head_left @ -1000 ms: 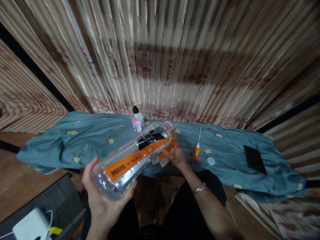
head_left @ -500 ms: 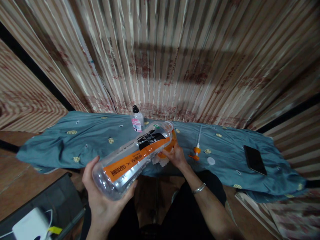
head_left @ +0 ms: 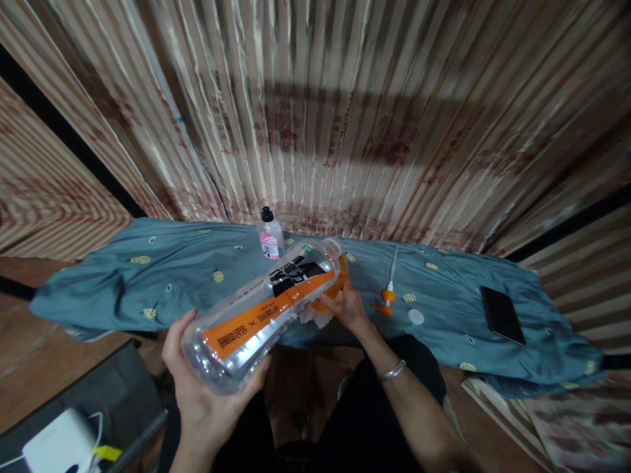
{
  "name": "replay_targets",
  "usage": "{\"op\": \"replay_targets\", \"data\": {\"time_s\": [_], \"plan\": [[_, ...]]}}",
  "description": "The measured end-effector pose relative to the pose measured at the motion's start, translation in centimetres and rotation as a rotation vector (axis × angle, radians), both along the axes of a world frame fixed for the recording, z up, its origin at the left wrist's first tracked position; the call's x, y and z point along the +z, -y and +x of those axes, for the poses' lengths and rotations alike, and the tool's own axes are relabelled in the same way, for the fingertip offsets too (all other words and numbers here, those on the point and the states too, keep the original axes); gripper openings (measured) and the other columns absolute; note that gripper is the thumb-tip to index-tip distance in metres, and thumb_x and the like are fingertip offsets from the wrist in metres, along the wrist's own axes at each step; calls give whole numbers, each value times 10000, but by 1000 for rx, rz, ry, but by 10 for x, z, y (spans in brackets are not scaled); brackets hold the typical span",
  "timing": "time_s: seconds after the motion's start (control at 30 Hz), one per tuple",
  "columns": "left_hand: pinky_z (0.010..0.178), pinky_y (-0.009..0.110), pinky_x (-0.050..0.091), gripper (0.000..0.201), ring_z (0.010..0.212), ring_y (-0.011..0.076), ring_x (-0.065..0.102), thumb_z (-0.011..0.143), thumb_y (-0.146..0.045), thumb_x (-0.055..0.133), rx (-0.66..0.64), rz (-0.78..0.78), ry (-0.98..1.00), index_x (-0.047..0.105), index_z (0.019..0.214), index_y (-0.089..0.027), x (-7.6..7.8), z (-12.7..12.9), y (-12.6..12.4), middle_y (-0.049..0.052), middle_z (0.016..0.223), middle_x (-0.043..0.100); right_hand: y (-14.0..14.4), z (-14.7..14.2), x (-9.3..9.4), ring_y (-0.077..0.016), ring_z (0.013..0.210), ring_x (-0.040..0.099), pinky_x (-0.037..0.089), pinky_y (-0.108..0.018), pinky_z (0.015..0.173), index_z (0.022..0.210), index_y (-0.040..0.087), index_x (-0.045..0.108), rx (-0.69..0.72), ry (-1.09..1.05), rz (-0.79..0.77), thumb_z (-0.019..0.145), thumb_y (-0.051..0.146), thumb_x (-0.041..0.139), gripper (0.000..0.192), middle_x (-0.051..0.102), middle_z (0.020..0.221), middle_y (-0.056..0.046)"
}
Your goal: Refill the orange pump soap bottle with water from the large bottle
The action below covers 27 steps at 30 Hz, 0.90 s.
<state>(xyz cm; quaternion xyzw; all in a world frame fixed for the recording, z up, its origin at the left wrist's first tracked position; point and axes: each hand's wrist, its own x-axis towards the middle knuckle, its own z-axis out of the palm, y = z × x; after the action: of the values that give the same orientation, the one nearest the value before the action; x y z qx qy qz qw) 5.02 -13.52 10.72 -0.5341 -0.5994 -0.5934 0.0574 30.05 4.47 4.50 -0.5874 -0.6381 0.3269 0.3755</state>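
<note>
While the left hand [head_left: 207,387] cups the base of a large clear bottle [head_left: 266,309] with an orange label, its fingers wrapped around it, the right hand [head_left: 348,309] pinches a white cloth [head_left: 315,318] under the bottle's neck end. The bottle lies tilted above the tabletop's blue cover [head_left: 148,282]. Wiping the neck seems to be the step in hand; turning the bottle likely follows. A small pump bottle [head_left: 270,238] stands at 12 o'clock, a phone [head_left: 503,315] at 3.
</note>
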Motion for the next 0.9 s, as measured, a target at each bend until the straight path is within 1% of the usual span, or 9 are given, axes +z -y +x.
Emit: {"op": "replay_targets", "data": {"time_s": [0.13, 0.33, 0.4, 0.47, 0.57, 0.67, 0.73, 0.8, 0.9], "plan": [[942, 457, 725, 1063, 1127, 301, 766, 852, -761, 1012, 3, 15, 7, 562, 1746, -402, -3, -1, -1, 55, 1467, 675, 0, 0, 0, -410, 1202, 957, 783, -493, 1009, 1378, 251, 714, -7, 12, -11, 831, 495, 1010, 668, 970, 1253, -139], [971, 425, 707, 1081, 1183, 291, 755, 844, -738, 1031, -3, 13, 7, 559, 1716, -307, 0, 0, -3, 96, 1487, 668, 0, 1, 2, -399, 1176, 959, 780, -490, 1010, 1401, 253, 732, -2, 1, -5, 838, 468, 1019, 668, 974, 1242, -119], [953, 429, 719, 1080, 1161, 292, 757, 802, -738, 1052, 2, 4, 48, 575, 1669, -306, -1, 0, -3, 94, 1461, 672, 1, 2, 3, -395, 1172, 957, 782, -488, 1003, 1403, 258, 741, 7, -4, 12, 839, 465, 1026, 665, 974, 1244, -111], [927, 436, 730, 1118, 1120, 289, 758, 717, -750, 1086, 14, 7, 96, 597, 1617, -304, -3, -3, -3, 83, 1420, 678, 1, 3, 3, -392, 1180, 955, 781, -487, 1003, 1403, 265, 744, 14, -7, 19, 835, 452, 1036, 665, 972, 1253, -102], [934, 442, 737, 1174, 1117, 290, 763, 640, -713, 1123, 15, -14, 114, 600, 1603, -291, -8, -11, -2, 83, 1411, 680, 1, 3, 5, -397, 1179, 954, 778, -490, 998, 1407, 274, 739, 22, -15, -4, 840, 437, 1040, 662, 972, 1252, -95], [939, 422, 743, 1175, 1154, 289, 773, 665, -594, 1155, -43, -40, 58, 569, 1645, -319, -10, -14, -1, 88, 1457, 668, 1, 4, 5, -409, 1181, 952, 772, -499, 1004, 1433, 254, 729, 29, -25, -29, 841, 444, 1041, 696, 970, 1256, -116], [949, 418, 747, 1139, 1168, 291, 777, 717, -616, 1123, -19, -1, 77, 567, 1662, -308, -9, -10, 0, 98, 1478, 664, 1, 5, 4, -411, 1202, 947, 770, -508, 1025, 1446, 250, 728, 39, -32, -15, 844, 455, 1037, 707, 967, 1280, -118], [967, 423, 752, 1110, 1177, 294, 785, 745, -640, 1100, -2, 0, 107, 570, 1658, -297, -8, -6, -1, 108, 1486, 668, 1, 5, 3, -406, 1211, 945, 770, -512, 1035, 1451, 255, 733, 50, -35, 5, 850, 463, 1031, 702, 964, 1291, -109], [956, 450, 765, 1149, 1143, 302, 798, 671, -667, 1132, -12, -26, 159, 584, 1616, -311, -8, -3, -2, 100, 1445, 687, 1, 6, 2, -402, 1215, 944, 771, -512, 1044, 1496, 248, 731, 53, -26, 10, 858, 473, 1024, 738, 962, 1307, -113]]}}
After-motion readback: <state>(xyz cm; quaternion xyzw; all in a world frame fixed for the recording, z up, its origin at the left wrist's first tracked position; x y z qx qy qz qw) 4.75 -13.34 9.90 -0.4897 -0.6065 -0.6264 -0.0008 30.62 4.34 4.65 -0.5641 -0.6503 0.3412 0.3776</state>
